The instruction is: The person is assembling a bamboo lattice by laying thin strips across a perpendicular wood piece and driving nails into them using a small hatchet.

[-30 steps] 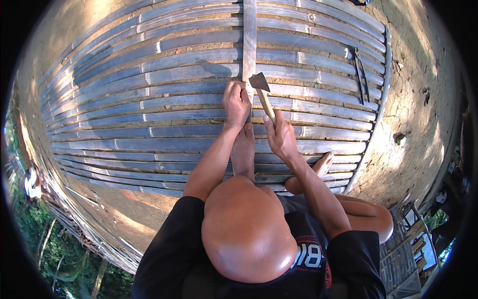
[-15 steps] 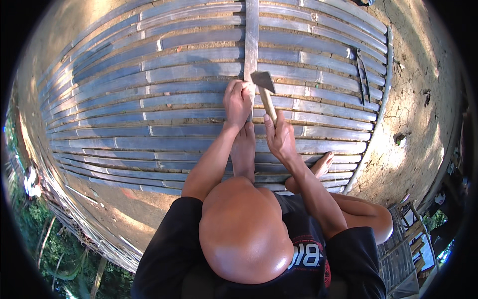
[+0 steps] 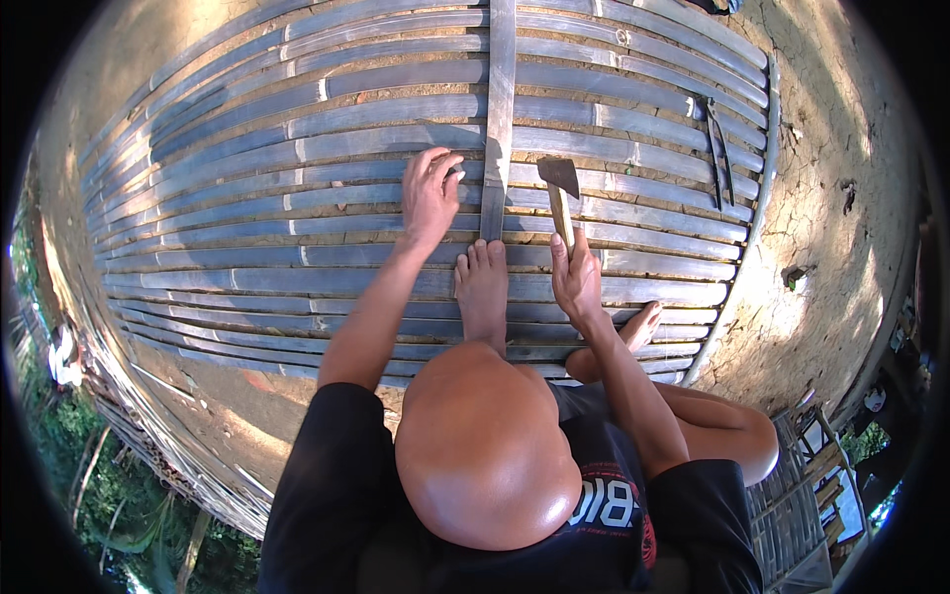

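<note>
My right hand (image 3: 577, 272) is wrapped round the wooden handle of a hammer (image 3: 560, 178), whose dark, wedge-shaped head is raised just right of a flat strip (image 3: 500, 89). That strip runs lengthwise across the bamboo slats (image 3: 396, 198) and ends by my bare foot (image 3: 482, 287). To its left, my left hand (image 3: 431, 198) hovers over the slats, apart from the strip. Its fingers are curled, thumb close to the fingertips. Something small and dark may sit between them, too small to name.
A pair of long-handled dark pincers (image 3: 719, 153) lies on the slats at the right. A curved bamboo pole (image 3: 767, 163) edges the platform, with cracked bare earth (image 3: 831, 228) beyond it. My knee (image 3: 485, 445) rises close in front, between my arms.
My left hand has moved left, off the strip where it was pinching. My right hand has shifted the hammer a little right, away from the strip.
</note>
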A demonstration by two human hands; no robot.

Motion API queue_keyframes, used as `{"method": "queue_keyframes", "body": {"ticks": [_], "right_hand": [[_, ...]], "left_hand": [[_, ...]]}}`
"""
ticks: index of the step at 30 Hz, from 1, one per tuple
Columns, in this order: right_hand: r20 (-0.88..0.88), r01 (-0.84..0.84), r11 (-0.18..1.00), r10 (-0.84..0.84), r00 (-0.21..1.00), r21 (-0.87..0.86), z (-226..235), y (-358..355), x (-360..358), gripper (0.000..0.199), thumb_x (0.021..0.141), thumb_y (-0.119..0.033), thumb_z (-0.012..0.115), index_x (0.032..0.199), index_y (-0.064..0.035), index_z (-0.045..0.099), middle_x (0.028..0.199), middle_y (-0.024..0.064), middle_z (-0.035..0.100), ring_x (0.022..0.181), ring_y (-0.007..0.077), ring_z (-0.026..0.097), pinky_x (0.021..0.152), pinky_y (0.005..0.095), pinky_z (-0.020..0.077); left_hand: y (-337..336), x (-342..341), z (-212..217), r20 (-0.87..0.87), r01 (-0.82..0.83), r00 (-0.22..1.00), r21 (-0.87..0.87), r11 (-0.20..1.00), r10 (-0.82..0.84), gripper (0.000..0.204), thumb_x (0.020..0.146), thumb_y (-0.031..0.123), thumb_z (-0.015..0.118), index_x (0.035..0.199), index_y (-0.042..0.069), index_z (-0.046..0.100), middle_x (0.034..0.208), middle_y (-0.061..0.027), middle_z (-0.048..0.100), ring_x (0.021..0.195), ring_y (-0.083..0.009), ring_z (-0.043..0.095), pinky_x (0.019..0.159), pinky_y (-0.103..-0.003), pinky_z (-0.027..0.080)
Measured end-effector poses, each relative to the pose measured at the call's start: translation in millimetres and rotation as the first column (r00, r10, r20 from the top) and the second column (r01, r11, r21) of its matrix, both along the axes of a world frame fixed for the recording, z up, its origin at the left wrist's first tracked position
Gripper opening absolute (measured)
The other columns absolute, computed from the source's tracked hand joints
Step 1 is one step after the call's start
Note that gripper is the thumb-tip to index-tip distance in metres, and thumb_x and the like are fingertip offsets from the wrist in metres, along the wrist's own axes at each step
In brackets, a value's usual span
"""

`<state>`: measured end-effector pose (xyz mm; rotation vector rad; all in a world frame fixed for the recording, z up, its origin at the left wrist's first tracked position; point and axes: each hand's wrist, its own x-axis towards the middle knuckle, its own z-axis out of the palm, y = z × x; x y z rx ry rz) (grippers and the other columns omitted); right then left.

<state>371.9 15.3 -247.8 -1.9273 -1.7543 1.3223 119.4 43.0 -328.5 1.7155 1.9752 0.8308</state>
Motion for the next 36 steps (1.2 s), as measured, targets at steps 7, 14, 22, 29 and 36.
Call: {"method": "queue_keyframes", "body": {"ticks": [7,14,22,29,36], "right_hand": [[0.013,0.004,0.999,-0.003,1.000,-0.052,-7.5,-3.1,10.1,0.034,0.105,-0.032,0.051,0.106,0.0016,0.054,0.059,0.0247,0.059,0.059,0.0494,0.061,0.055,0.0551,0.0448],[0.012,-0.074,0.997,0.075,0.997,-0.038,-6.9,-4.3,8.1,0.033,0.105,-0.032,0.050,0.107,0.0011,0.052,0.064,0.0263,0.059,0.062,0.0497,0.060,0.056,0.0555,0.0443],[-0.102,-0.096,0.992,0.104,0.989,0.084,15.4,5.5,-17.8,0.031,0.105,-0.026,0.052,0.114,0.0034,0.051,0.069,0.0273,0.061,0.063,0.0481,0.062,0.056,0.0511,0.0467],[0.058,-0.249,0.967,0.252,0.966,-0.052,-8.1,14.7,-23.3,0.028,0.103,-0.027,0.055,0.103,0.0015,0.050,0.065,0.0282,0.060,0.066,0.0512,0.063,0.056,0.0528,0.0474],[-0.319,0.055,0.916,0.082,0.944,0.398,4.0,1.5,-21.3,0.029,0.102,-0.020,0.056,0.116,0.0049,0.052,0.081,0.0307,0.064,0.068,0.0523,0.063,0.060,0.0515,0.0485]], "left_hand": [[11.7,-40.9,-1.2,-0.205,0.388,0.896,-0.073,0.919,-0.395,0.030,0.087,0.019,0.073,0.113,0.005,0.071,0.111,-0.0081,0.067,0.102,-0.0288,0.061,0.090,-0.043,0.049],[7.8,-34.2,-5.0,-0.295,0.398,0.874,-0.018,0.917,-0.386,0.027,0.088,0.017,0.070,0.112,0.004,0.071,0.109,-0.0087,0.067,0.102,-0.0280,0.061,0.090,-0.041,0.048],[3.2,-33.0,-11.0,-0.280,0.352,0.904,0.053,0.935,-0.324,0.026,0.085,0.009,0.071,0.111,0.006,0.072,0.106,-0.0074,0.067,0.103,-0.0277,0.061,0.091,-0.041,0.048],[0.6,-31.0,-11.8,-0.258,0.336,0.910,0.001,0.942,-0.325,0.029,0.083,0.006,0.070,0.111,0.006,0.072,0.107,-0.0064,0.067,0.104,-0.0265,0.060,0.092,-0.041,0.048],[6.3,-28.2,-6.1,-0.269,0.331,0.913,0.050,0.942,-0.307,0.024,0.084,0.007,0.069,0.108,0.006,0.072,0.103,-0.0066,0.066,0.102,-0.0268,0.059,0.091,-0.041,0.047]]}}
